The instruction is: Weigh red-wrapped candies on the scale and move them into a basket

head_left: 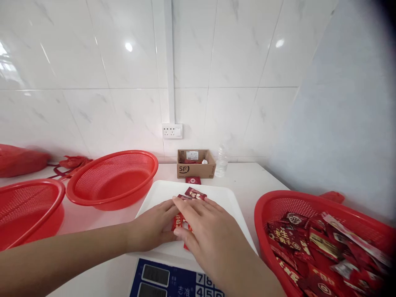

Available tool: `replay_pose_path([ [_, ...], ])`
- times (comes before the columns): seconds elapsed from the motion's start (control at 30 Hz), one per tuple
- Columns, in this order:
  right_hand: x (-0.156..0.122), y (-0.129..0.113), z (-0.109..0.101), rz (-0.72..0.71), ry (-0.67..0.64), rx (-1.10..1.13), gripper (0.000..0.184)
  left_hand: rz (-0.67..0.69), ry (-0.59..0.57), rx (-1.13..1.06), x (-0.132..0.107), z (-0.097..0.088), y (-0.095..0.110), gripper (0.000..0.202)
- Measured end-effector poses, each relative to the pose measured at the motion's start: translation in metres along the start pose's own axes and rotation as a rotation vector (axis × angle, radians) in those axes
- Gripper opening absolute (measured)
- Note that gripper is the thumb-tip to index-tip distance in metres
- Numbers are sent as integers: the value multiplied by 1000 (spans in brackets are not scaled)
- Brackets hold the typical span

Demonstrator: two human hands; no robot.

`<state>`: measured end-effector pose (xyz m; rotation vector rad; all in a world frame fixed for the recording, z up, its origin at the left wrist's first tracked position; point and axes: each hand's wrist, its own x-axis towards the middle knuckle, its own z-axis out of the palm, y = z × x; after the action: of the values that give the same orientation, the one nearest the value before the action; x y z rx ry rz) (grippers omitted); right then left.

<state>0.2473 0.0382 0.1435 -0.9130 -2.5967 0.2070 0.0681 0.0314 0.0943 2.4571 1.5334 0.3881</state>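
Observation:
A white weighing tray (221, 198) on a scale lies in front of me with small red snack packets (177, 221) on it. My left hand (154, 225) curves round the packets from the left. From the right, my right hand (206, 225) cups over them, its fingertips crossing the left fingers. The packets are held between both hands and partly hidden. A dark red packet (195, 193) lies just past the fingertips on the tray. Below my hands is the scale's blue panel (184, 284) with number keys and two displays, partly covered by my right wrist.
At the right stands a red basket (261, 214) full of packets. Two more red baskets (113, 202) (58, 194) stand at the left, near a red bag (21, 161). A cardboard box (198, 171), a red packet (193, 180) and a clear bottle (221, 161) are by the tiled wall.

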Motion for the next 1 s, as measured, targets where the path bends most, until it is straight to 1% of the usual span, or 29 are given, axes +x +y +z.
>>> replay_pose_path([
  [0.07, -1, 4, 0, 8, -1, -13, 50, -6, -17, -73, -1, -4, -1, 38],
  [0.1, -1, 5, 0, 12, 3, -22, 49, -30, -17, -108, -1, -5, -2, 35],
  [0.23, 0, 9, 5, -1, 2, -51, 45, -228, 46, -336, 1, -6, -3, 21],
  [0.3, 1, 9, 8, 5, -13, -56, 44, -281, 70, -478, 1, -9, -1, 17],
  [0.37, 2, 9, 10, 37, -19, -52, 45, -254, 81, -701, -1, -14, 3, 16],
  [0.43, 3, 9, 10, 71, -5, -29, 48, -207, 105, -969, -3, -23, 10, 12],
  [0.47, 3, 8, 9, 79, 2, -4, 46, -184, 121, -1071, -5, -27, 14, 10],
  [0.53, 3, 6, 6, 73, 10, 69, 32, -150, 143, -1161, -8, -36, 22, 8],
  [0.6, 3, 4, 3, 58, 22, 115, 18, -130, 156, -1175, -12, -41, 28, 8],
  [0.63, 3, 3, 3, 56, 28, 116, 15, -123, 167, -1161, -14, -42, 30, 7],
  [0.73, 4, 1, 4, 64, 38, 73, 11, -110, 221, -1071, -17, -41, 31, 6],
  [0.8, 5, 1, 5, 83, 49, 58, 15, -104, 269, -1008, -19, -40, 29, 8],
  [0.9, 5, 2, 5, 130, 105, 45, 23, -122, 354, -899, -19, -45, 19, 13],
  [0.93, 5, 3, 4, 146, 129, 47, 24, -135, 391, -840, -18, -48, 12, 14],
  [1.0, 4, 5, 1, 181, 178, 54, 23, -184, 472, -639, -19, -57, -9, 15],
])
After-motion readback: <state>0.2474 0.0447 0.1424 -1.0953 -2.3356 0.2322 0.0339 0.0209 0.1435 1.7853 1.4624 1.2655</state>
